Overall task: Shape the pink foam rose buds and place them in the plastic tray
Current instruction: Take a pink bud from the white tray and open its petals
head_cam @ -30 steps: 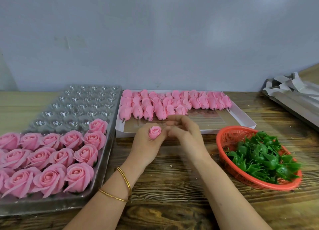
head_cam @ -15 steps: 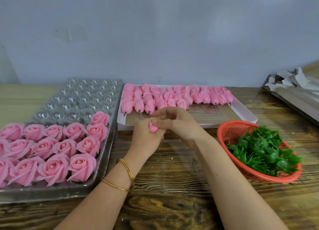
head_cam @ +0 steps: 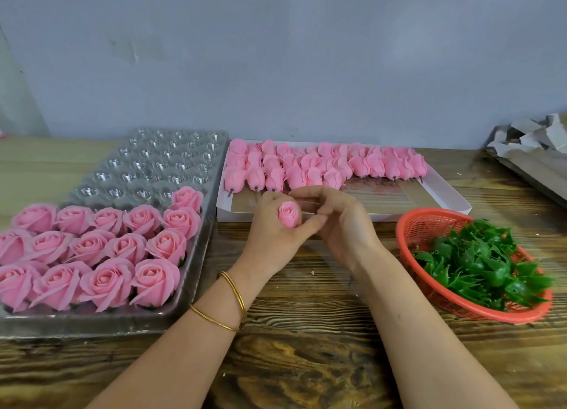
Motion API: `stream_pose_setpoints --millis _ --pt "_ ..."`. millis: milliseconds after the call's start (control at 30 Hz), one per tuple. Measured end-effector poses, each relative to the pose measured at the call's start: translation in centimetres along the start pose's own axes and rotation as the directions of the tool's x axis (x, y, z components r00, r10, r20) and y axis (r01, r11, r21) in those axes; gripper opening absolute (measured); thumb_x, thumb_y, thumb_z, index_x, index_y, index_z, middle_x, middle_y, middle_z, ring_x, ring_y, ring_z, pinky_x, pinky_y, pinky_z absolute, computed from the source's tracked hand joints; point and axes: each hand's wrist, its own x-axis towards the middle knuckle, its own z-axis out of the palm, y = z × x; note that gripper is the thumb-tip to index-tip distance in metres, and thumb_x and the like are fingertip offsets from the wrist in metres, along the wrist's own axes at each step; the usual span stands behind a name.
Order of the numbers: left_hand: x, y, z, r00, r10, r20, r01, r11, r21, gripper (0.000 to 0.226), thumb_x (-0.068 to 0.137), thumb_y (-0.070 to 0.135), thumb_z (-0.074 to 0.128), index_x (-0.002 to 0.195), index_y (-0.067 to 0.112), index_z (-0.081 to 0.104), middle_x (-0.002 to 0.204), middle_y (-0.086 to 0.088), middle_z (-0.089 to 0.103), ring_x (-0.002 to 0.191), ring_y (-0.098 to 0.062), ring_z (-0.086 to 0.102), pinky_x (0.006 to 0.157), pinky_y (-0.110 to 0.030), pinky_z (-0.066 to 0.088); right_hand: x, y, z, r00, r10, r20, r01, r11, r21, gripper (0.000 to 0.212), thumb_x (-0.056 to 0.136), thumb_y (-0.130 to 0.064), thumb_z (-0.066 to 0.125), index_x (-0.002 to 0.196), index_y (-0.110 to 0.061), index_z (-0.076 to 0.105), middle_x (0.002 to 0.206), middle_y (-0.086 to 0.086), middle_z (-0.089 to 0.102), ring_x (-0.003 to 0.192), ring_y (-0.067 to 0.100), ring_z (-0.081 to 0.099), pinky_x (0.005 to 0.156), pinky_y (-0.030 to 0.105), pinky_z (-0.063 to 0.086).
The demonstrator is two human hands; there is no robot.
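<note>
I am mid-shaping. My left hand [head_cam: 273, 237] grips a small pink foam rose bud [head_cam: 288, 215] upright in curled fingers, mid-scene. My right hand [head_cam: 342, 224] sits just right of it, fingers loosely bent and holding nothing. Next, I judge, I gently spread the outer petals. Then I seat it in the clear plastic tray [head_cam: 153, 163] on the left, in the free cup beside the farthest opened pink foam rose [head_cam: 187, 197].

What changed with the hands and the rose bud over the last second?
The right hand, which covered the rose bud half a second ago, drew back rightward, baring it. The left hand still grips the bud. The tray roses, boxed buds and basket stayed put.
</note>
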Motion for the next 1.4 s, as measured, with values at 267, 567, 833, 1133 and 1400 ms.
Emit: stream_pose_setpoints --millis 267,567,833,1133,1400 --pt "0.4 -0.2 -0.5 0.993 -0.100 -0.067 0.076 0.954 -0.290 0.023 0.085 0.017 0.070 0.063 0.021 0.063 0.066 -0.003 0.061 0.063 -0.008 0.060 0.059 -0.024 0.051 -0.5 0.9 0.0 0.983 -0.035 0.178 0.087 0.952 -0.294 0.054 0.062 0.016 0.059 0.114 0.003 0.059 0.101 0.021 0.066 0.098 0.025 0.066 0.087 0.046 0.056" --pt "0.6 -0.7 -0.6 0.986 -0.163 0.043 0.168 0.916 -0.364 0.033 0.071 0.032 0.077 0.092 0.007 0.071 0.087 -0.012 0.073 0.086 -0.021 0.071 0.073 -0.033 0.057 -0.5 2.0 1.3 0.972 -0.235 0.027 0.216 0.835 -0.506 0.061 0.063 0.018 0.079 0.114 -0.008 0.059 0.103 0.010 0.071 0.092 0.016 0.070 0.076 0.027 0.058" --pt "0.8 -1.0 -0.9 0.978 -0.157 0.140 0.192 0.936 -0.294 0.012 0.073 0.025 0.078 0.082 0.018 0.073 0.080 -0.001 0.074 0.079 -0.011 0.070 0.072 -0.024 0.055 -0.8 1.4 0.9 0.990 -0.120 0.078 0.143 0.879 -0.455 0.063 0.073 0.024 0.065 0.128 -0.003 0.049 0.111 0.009 0.067 0.104 0.022 0.068 0.090 0.041 0.057" --pt "0.9 -1.6 -0.4 0.988 -0.133 0.073 0.148 0.955 -0.255 0.029 0.092 0.036 0.059 0.101 0.010 0.069 0.094 -0.015 0.071 0.091 -0.025 0.069 0.081 -0.035 0.057 -0.6 1.9 1.3 0.977 -0.194 0.089 0.213 0.853 -0.476 0.057 0.069 0.026 0.065 0.121 0.004 0.054 0.111 0.023 0.067 0.096 0.020 0.065 0.086 0.032 0.055" --pt "0.7 -0.9 -0.7 0.989 -0.109 0.100 0.132 0.957 -0.260 0.046 0.079 0.043 0.065 0.102 0.005 0.069 0.095 -0.012 0.073 0.093 -0.023 0.070 0.089 -0.044 0.055 -0.3 2.1 1.1 0.978 -0.205 0.039 0.201 0.878 -0.435 0.066 0.069 0.021 0.071 0.126 -0.004 0.051 0.114 0.015 0.067 0.100 0.020 0.067 0.082 0.034 0.058"
